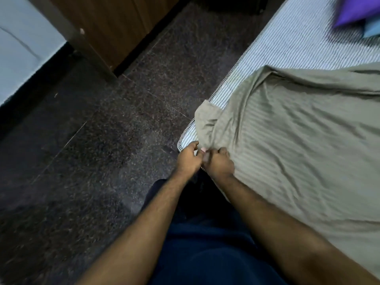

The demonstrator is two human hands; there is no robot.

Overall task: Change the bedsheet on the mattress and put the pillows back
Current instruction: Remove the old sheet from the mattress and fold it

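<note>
Far left: a pale wall [18, 48], then a brown wooden cabinet [111, 23] standing on the dark speckled floor [92, 140]. None of it is in play.

Centre: both hands meet at the near corner of the mattress [287, 44]. Left hand [189, 157] has its fingers curled at the hem of the olive bedsheet [298, 130], right at the corner piping; grip looks clamped on the cloth, though blur hides the fingertips. Right hand [220, 163] is just beside it, touching it, knuckles up, fingers curled into the same bunch of sheet, so grip is clamped on the fabric too. Person's dark blue clothing [205, 254] fills the bottom.

Right: the sheet covers the near part of the bed, wrinkled, with its far edge folded back on itself. Beyond it the striped mattress lies bare. The corner itself is still showing stripes below the cloth.

Top right: a purple and blue item [357, 11], blurred, possibly a pillow, lies on the bare mattress.

Step, as I judge it: fitting the fresh sheet over this corner, early in the job. Next move likely calls for pulling the bunched hem down over the corner and tucking it under, then spreading the folded far edge across the bare half. Pillows come last.
</note>
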